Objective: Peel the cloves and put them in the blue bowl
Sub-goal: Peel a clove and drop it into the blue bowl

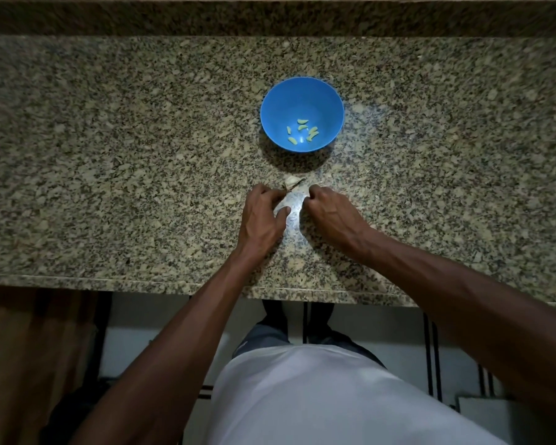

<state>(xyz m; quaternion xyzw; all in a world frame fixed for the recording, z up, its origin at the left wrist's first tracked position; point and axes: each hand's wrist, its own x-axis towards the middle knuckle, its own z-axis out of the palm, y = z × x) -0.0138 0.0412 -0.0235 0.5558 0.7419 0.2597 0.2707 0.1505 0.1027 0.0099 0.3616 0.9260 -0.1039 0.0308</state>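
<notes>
A blue bowl (pixel 302 91) stands on the granite counter and holds several peeled, pale yellow cloves (pixel 303 131). Nearer to me, an unpeeled garlic clove (pixel 292 182) with papery white skin sits just above the counter between my fingertips. My left hand (pixel 262 216) pinches its left end with curled fingers, thumb tucked underneath. My right hand (pixel 329 213) has its fingers curled in at the clove's right end, where a thin dark strip of skin sticks out. Most of the clove is hidden by my fingers.
The speckled granite counter (pixel 142 155) stretches wide to both sides, with a raised back ledge (pixel 270 17) behind the bowl. Its front edge (pixel 174 281) runs just below my wrists. A bright glare spot lies on the stone between my hands.
</notes>
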